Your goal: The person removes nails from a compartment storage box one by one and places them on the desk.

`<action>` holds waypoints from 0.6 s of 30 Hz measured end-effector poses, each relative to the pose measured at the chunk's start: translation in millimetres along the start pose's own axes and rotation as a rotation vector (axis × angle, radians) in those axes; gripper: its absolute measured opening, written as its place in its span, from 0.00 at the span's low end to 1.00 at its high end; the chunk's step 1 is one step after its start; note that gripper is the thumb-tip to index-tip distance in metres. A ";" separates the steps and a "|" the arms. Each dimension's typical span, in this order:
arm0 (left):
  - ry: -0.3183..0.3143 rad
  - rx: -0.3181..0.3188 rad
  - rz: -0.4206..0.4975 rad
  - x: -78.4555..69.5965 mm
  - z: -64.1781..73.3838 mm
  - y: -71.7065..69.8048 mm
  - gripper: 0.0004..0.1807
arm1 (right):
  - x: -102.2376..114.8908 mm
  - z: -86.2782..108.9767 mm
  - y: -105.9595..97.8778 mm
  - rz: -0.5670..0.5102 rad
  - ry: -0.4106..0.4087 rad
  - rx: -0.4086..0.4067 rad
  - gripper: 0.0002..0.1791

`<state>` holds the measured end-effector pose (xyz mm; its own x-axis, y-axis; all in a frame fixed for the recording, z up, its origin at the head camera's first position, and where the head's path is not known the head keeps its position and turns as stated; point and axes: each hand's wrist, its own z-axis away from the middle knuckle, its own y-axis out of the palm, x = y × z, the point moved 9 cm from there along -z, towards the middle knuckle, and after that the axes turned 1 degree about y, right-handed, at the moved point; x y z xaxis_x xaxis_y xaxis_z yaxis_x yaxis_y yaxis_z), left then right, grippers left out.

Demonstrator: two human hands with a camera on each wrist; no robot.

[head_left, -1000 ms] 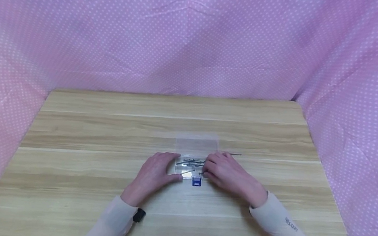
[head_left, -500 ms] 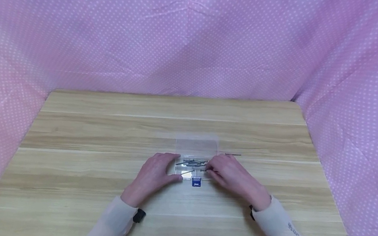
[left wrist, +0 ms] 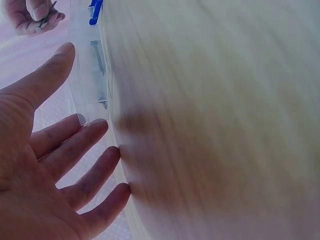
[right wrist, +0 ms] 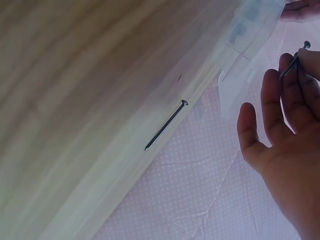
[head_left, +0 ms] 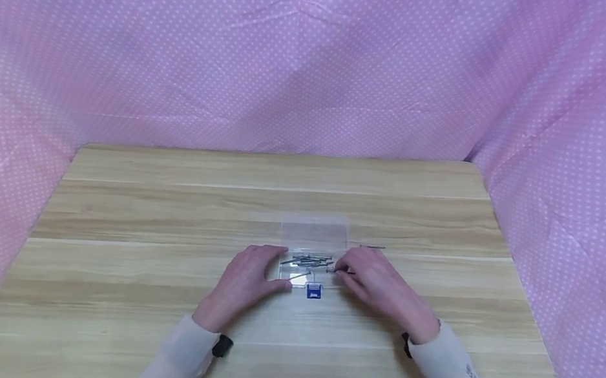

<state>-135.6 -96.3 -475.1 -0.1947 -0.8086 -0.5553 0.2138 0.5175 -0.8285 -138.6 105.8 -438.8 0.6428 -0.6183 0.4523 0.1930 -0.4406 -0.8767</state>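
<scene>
While my right hand (head_left: 371, 277) keeps a narrow pinch on one dark nail (right wrist: 288, 69), its head points left, at the right end of a clear plastic box (left wrist: 86, 90); I cannot tell whether it touches the box. My left hand (head_left: 248, 272) is spread wide round the box's left end, gripping nothing.

Compared with a second ago, my right hand has drawn slightly right and away, so more of the pinched nail shows; I judge it is being handled singly, apart from the pile of nails (head_left: 311, 261) across the box's back. The left hand has barely moved.

Another nail (head_left: 298, 276) lies slanted in the front-left. A blue latch (head_left: 314, 291) hangs at the front edge; the lid (head_left: 315, 233) is open behind. Beyond my right hand, a loose nail (right wrist: 165, 126), now less covered, rests on the wooden table (head_left: 159, 207), backed by pink dotted cloth (head_left: 300, 51).
</scene>
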 end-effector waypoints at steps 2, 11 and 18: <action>0.000 0.001 0.003 -0.1 0.1 -0.1 0.41 | -0.5 1.5 -2.0 0.009 -0.001 -0.016 0.06; -0.011 0.013 -0.001 0.9 -0.2 1.1 0.41 | -3.6 6.2 -13.5 0.020 -0.005 -0.077 0.06; -0.006 0.010 0.000 1.5 -0.3 1.5 0.41 | -6.2 10.1 -19.9 0.036 -0.025 -0.114 0.07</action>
<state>-135.9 -96.7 -477.2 -0.1891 -0.8103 -0.5547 0.2233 0.5146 -0.8278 -138.9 124.9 -425.7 0.6663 -0.6196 0.4150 0.0844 -0.4902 -0.8675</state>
